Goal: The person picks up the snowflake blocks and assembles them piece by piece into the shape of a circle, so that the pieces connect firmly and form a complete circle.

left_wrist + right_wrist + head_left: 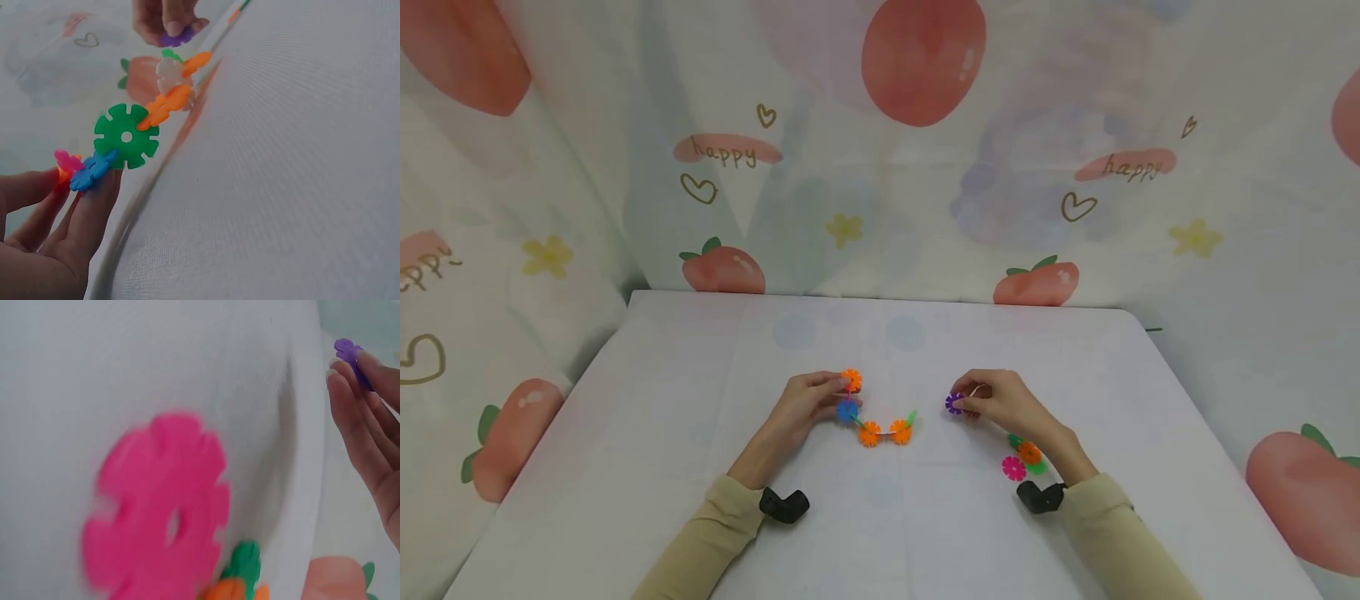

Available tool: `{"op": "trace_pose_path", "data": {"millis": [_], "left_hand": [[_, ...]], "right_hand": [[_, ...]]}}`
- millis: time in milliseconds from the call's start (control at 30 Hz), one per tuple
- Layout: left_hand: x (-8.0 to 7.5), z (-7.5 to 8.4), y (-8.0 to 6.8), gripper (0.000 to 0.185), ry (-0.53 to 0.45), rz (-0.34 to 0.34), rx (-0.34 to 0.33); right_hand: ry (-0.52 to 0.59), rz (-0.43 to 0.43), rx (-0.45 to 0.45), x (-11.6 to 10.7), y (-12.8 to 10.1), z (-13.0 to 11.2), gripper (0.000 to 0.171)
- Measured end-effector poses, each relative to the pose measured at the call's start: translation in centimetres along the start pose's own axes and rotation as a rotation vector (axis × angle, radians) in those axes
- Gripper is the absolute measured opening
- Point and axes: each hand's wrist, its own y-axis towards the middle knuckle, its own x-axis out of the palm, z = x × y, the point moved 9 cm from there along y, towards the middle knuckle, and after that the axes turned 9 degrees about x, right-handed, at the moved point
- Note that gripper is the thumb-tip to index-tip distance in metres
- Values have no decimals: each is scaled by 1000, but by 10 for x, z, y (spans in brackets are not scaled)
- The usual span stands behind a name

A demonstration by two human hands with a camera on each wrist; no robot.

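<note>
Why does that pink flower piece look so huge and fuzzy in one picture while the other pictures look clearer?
Right wrist view: the pink piece lies very close to the lens, so it looms large and out of focus. Head view: even soft light, faint shadows, the same pink piece small and sharp. Left wrist view: the green piece is crisp, the cloth beyond slightly soft.

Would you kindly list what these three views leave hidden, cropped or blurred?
- Purple snowflake disc: the right hand covers most of it in every view.
- Pink snowflake disc: blurred in the right wrist view.
- Chain of linked plastic discs: its near end is hidden by the left hand's fingers in the left wrist view.
</note>
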Motion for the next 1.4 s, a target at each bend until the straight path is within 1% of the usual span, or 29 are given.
{"op": "trace_pose_path", "data": {"millis": [167,300,533,667,800,933,1100,1200,1333,1400], "left_hand": [[4,-4,0,37,25,-30,-14],[7,-7,0,37,56,-49,-26],[9,-10,0,32,69,-55,-55],[10,-8,0,32,63,-67,-47],[10,-6,0,34,63,-78,-31],[10,-6,-1,33,82,-82,-31],[12,-5,-2,34,80,-94,-18],[11,-5,-2,34,65,-95,-6],[10,-6,-1,34,44,-70,-11],[9,-6,-1,33,37,-55,-13]], "right_hand": [[32,11,-33,8,12,-16,14],[44,14,-43,15,20,-28,16],[102,7,-60,29,34,-45,10],[132,3,-88,38,41,-53,9],[129,-1,-154,45,46,-66,10],[105,7,-221,51,50,-81,10],[67,34,-288,57,52,-93,10],[37,69,-329,58,52,-98,10],[27,114,-389,57,52,-104,9],[31,120,-420,57,51,-108,9]]}}
